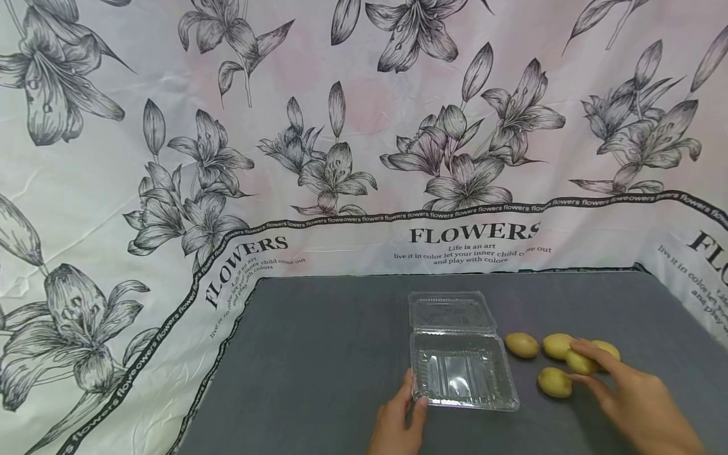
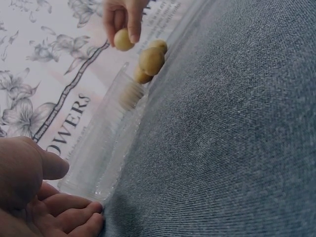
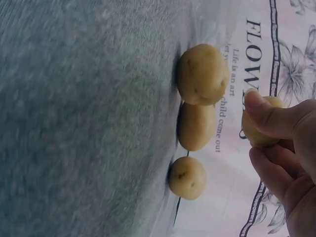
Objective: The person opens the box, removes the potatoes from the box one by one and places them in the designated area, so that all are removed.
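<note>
Clear of the table, my right hand (image 1: 643, 395) holds a potato (image 3: 261, 122) between thumb and fingers, well seen in the right wrist view. Around it on the table lie several other potatoes: one near the box (image 1: 521, 345), one behind (image 1: 557, 346), one partly hidden by the fingers (image 1: 607, 349) and one in front (image 1: 554, 383). The clear plastic box (image 1: 463, 404) has its lid (image 1: 452, 313) folded back, and no potato shows inside. At the box's near left corner, my left hand (image 1: 398, 420) grips the rim with thumb and fingers (image 2: 74, 217) on either side.
The dark grey table cover (image 1: 307, 360) reaches back to a white cloth (image 1: 341, 249) printed with flowers and lettering. That cloth hangs behind the table and along its left and right sides.
</note>
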Demonstrator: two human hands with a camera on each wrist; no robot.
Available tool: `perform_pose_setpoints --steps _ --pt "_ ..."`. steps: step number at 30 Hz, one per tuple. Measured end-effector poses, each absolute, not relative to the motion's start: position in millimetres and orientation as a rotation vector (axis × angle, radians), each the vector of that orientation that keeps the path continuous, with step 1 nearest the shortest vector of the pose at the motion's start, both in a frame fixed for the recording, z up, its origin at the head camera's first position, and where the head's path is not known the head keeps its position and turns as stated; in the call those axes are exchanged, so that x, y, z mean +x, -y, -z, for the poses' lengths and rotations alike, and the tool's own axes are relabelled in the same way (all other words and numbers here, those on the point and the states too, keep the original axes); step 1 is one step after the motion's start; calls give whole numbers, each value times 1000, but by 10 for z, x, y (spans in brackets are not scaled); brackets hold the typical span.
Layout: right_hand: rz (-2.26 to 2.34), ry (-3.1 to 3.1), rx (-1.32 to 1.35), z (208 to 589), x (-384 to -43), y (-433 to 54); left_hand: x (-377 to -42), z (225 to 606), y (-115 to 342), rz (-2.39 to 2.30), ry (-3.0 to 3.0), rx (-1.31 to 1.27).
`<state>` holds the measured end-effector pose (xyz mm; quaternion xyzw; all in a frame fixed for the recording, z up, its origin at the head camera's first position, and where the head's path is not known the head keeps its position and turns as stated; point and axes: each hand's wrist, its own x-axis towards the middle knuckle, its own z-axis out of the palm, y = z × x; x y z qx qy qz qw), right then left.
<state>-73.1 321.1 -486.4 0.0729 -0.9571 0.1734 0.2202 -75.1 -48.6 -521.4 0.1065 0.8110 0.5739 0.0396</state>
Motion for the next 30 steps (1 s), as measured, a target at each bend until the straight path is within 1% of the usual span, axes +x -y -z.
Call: perform_pose_setpoints --steps 5,24,30 --pt "-491 2701 144 4871 -710 -3265 -749 5211 487 -1764 -2475 301" --pt "-532 2865 146 4940 -755 -3466 -754 5208 489 -1764 -2461 303" --pt "-515 2972 107 4923 -774 -3475 -757 5206 484 -1756 -2467 294"
